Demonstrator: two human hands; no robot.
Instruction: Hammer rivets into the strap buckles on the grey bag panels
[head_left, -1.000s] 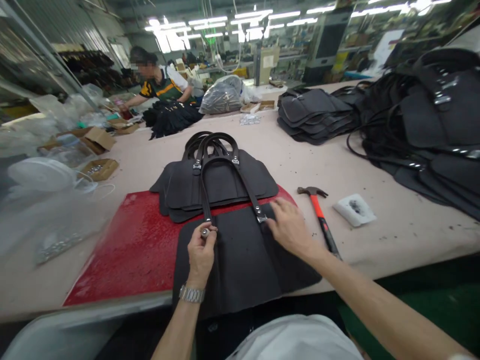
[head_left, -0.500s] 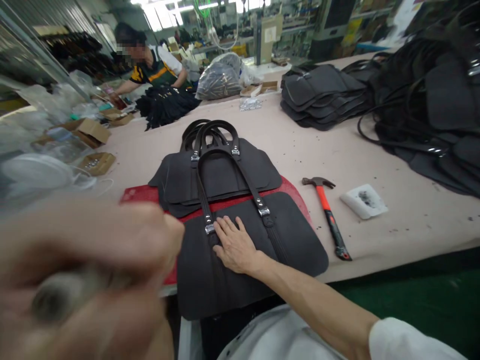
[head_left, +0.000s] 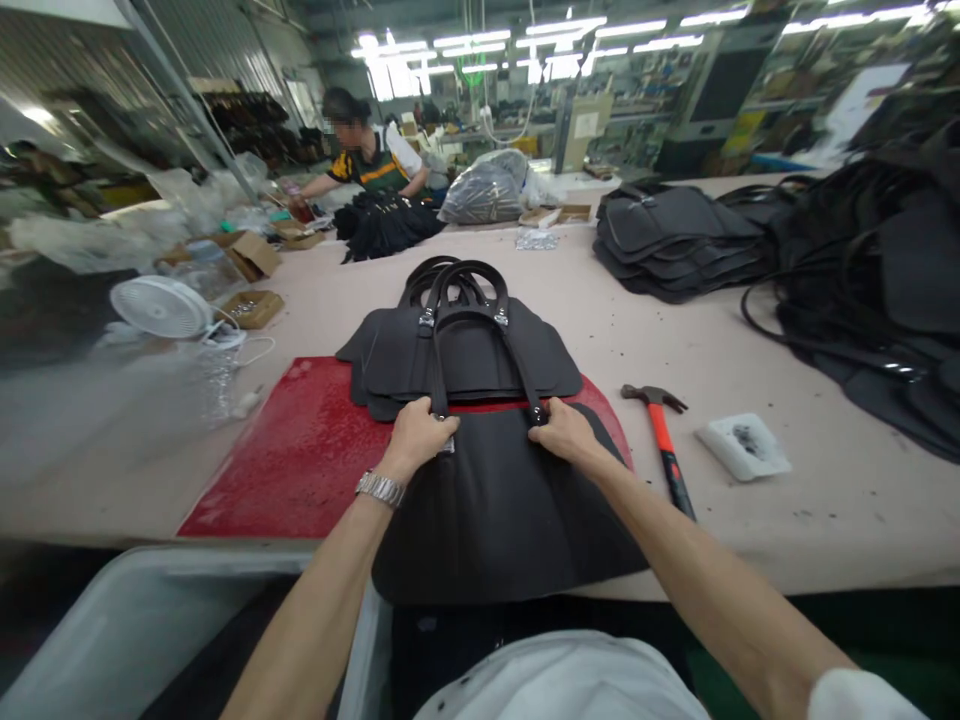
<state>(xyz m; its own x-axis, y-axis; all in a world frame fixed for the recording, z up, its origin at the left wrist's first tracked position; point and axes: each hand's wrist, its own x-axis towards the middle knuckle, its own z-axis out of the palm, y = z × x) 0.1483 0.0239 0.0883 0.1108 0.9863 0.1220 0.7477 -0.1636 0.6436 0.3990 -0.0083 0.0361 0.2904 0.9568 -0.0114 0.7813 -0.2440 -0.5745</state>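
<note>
A black bag panel with a looped handle lies at the table's front edge, its lower part reaching over the edge. My left hand, below a metal watch, is closed on the panel at the left handle end, thumb on top near the silver buckle. My right hand grips it at the right handle end, thumb also on top. Behind it rests a small stack of similar panels with handles. Part of a red mat shows under them.
To the right lie a claw hammer and a white tray of small dark pieces. More black panels are piled at the back right. A white fan stands left; a co-worker handles dark material beyond. A pale bin is below.
My left hand has come from the blurred left foreground onto the panel. My right hand has gone from lying flat on it to gripping the right handle end. The view has tilted up.
</note>
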